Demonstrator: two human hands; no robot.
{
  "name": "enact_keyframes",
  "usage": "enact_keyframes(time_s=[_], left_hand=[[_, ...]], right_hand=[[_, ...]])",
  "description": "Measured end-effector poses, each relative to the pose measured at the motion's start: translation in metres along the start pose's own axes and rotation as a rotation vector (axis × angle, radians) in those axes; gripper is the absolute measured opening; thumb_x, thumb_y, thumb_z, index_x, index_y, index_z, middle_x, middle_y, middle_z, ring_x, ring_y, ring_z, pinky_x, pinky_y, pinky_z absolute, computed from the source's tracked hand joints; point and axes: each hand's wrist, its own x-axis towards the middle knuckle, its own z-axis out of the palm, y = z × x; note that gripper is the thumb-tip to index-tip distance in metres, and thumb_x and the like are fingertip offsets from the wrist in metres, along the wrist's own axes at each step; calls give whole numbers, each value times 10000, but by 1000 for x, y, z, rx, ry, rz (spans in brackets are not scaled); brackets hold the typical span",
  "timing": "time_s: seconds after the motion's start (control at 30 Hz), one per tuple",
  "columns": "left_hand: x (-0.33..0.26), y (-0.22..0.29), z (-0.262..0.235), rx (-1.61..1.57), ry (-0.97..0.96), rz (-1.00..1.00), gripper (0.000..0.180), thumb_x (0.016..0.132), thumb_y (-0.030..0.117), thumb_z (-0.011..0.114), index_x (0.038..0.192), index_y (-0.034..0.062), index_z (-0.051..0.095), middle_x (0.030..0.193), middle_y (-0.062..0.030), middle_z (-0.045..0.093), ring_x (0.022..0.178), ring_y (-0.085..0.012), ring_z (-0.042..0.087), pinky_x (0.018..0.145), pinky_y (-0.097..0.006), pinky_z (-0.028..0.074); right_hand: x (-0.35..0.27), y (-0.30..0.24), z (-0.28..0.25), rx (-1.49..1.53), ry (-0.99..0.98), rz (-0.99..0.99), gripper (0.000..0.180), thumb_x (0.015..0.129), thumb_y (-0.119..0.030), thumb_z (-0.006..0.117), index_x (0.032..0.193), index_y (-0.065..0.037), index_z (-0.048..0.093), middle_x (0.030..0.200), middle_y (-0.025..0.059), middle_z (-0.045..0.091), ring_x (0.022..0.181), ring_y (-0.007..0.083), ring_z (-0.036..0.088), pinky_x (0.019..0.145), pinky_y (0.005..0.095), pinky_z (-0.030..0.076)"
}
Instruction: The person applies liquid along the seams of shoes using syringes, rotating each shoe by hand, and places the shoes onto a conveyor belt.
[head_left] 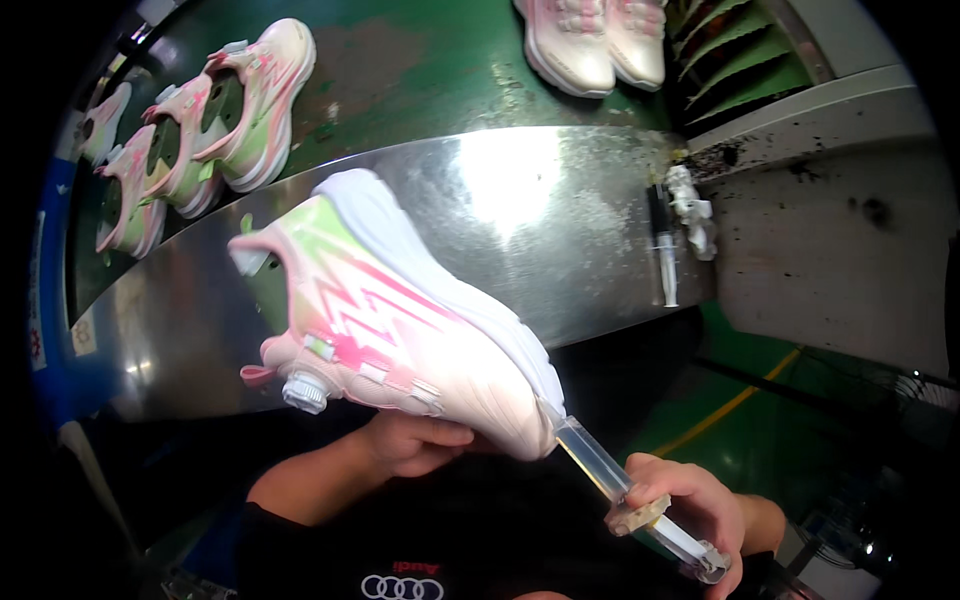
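A pink, white and green sneaker (400, 310) is raised in front of me, tilted with its toe down to the right and its white sole up. On its near side a white round dial stands out beside the tongue. My left hand (420, 443) is closed on the shoe's upper from below; part of its fingers is hidden behind the shoe. In my right hand (690, 500) is a clear syringe (595, 460), gripped around its flange and plunger. The syringe tip meets the seam between upper and sole at the toe.
A metal ledge (430, 165) runs across behind the shoe. Several matching sneakers (255, 100) line the green surface at upper left, with a pair (590, 45) at the top right. A second, dark-filled syringe (662, 245) and crumpled white tissue (690, 212) lie at the ledge's right end.
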Motion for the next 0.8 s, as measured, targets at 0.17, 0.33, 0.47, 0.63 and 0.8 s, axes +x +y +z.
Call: enact_keyframes(time_s=[0.17,0.33,0.47,0.63,0.8], left_hand=[[33,5,9,85,-61,21,436,840,6,594,1257,59,477,1221,-118,544,1147,-272,519,962,-424,444],[48,7,15,120,-15,59,370,854,26,597,1213,68,519,1178,-106,572,1110,-237,550,911,-376,484],[56,9,17,100,-49,73,362,868,53,590,1221,73,512,1188,-105,570,1118,-236,548,911,-368,485],[62,12,33,113,-113,116,370,894,105,568,1249,46,482,1233,-147,542,1174,-269,514,892,-351,498],[61,12,44,83,-110,142,382,904,153,559,1256,34,472,1236,-164,535,1168,-293,518,859,-340,523]], right_hand=[[-24,-6,4,-56,133,-50,1086,540,-548,819,1313,43,335,1105,123,560,894,187,445,794,321,357],[-27,0,3,-139,198,-129,1063,555,-559,809,1307,36,350,1098,124,555,895,192,455,800,321,361],[-23,6,2,-292,218,-170,1037,580,-591,776,1295,40,367,1087,121,572,872,210,490,769,335,367],[-11,9,4,-668,189,-337,922,638,-585,726,1249,33,418,1083,105,591,859,223,540,727,337,354],[-10,26,9,-810,139,-235,896,583,-450,818,1257,-24,411,1127,126,526,830,200,504,697,289,365]])
